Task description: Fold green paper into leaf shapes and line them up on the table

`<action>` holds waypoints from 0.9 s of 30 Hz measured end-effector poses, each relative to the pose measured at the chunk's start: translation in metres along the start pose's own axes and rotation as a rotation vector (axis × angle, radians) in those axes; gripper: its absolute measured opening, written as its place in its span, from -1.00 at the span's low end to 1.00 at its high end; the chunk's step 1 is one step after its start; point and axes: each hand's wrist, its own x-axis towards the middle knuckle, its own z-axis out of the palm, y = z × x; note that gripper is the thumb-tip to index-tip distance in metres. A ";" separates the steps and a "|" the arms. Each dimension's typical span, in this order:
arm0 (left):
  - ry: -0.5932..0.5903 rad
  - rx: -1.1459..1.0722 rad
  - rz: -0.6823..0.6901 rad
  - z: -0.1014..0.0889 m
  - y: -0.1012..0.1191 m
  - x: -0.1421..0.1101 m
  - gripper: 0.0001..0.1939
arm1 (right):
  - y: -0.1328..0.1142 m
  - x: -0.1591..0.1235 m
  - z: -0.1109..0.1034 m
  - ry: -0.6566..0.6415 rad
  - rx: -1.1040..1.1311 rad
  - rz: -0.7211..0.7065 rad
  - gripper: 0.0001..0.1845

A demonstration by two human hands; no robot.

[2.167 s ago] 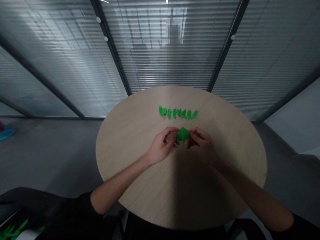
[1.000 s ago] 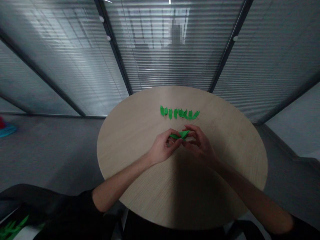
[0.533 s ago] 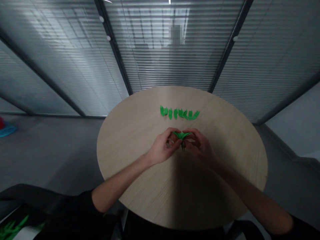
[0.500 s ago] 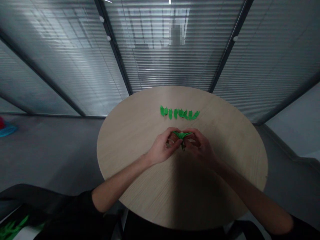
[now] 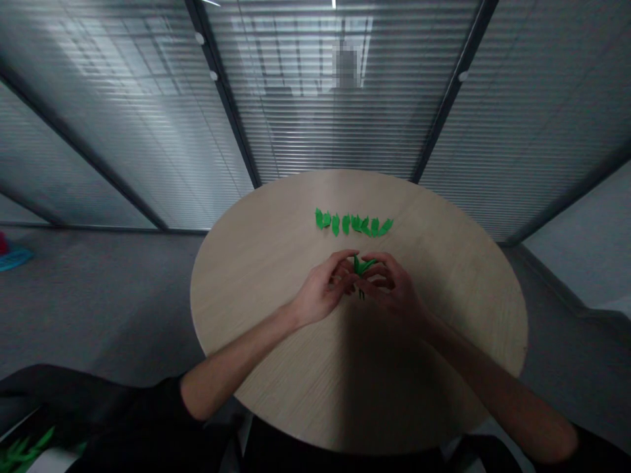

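the fingers of the left hand [image 5: 323,286] are curled, with thumb and forefinger slightly apart around the left side of a small green folded piece [image 5: 363,265]. the fingers of the right hand [image 5: 394,286] are bent in the same loose pinch at its right side. the piece sits up between the two sets of fingertips, above the table [image 5: 276,263], partly hidden by them. two thin dark tips [image 5: 361,294] show just below the thumbs; whether they belong to the piece cannot be told.

beyond the fingertips, near but apart from them, a row of small green leaf-like pieces [image 5: 346,224] lies across the round pale wooden table, some touching or overlapping. a broad shadow covers the wood on the near side of the fingers. past the far edge of the table stand slatted blinds [image 5: 320,131] between dark frame bars [image 5: 229,98].

well apart from the fingers, down to the left, more green leafy pieces [image 5: 29,452] lie in a dark space beside a white object [image 5: 52,462]; whether a container holds them is too dark to tell. farther left of the fingers, on the grey floor [image 5: 123,289], a flat blue thing [image 5: 14,259] bears something red [image 5: 2,244].
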 end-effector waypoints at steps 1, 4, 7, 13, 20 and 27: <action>-0.001 -0.008 -0.001 0.000 -0.001 0.000 -0.60 | 0.000 0.000 0.000 0.002 -0.003 -0.007 -0.55; -0.004 -0.016 0.010 0.000 -0.003 0.000 -0.61 | -0.001 0.000 -0.001 -0.001 -0.004 -0.021 -0.57; 0.004 -0.016 0.009 0.000 -0.003 0.000 -0.61 | 0.000 -0.001 -0.001 -0.001 0.001 -0.027 -0.60; 0.007 0.010 0.012 -0.001 0.000 0.000 -0.53 | -0.002 -0.002 -0.003 0.008 -0.044 -0.075 -0.69; 0.077 0.150 0.051 -0.002 0.000 -0.002 -0.56 | -0.006 -0.003 -0.003 -0.060 -0.087 -0.101 -0.72; 0.067 0.360 0.162 -0.005 -0.002 -0.002 -0.92 | -0.001 -0.004 -0.002 -0.077 -0.179 -0.166 -0.61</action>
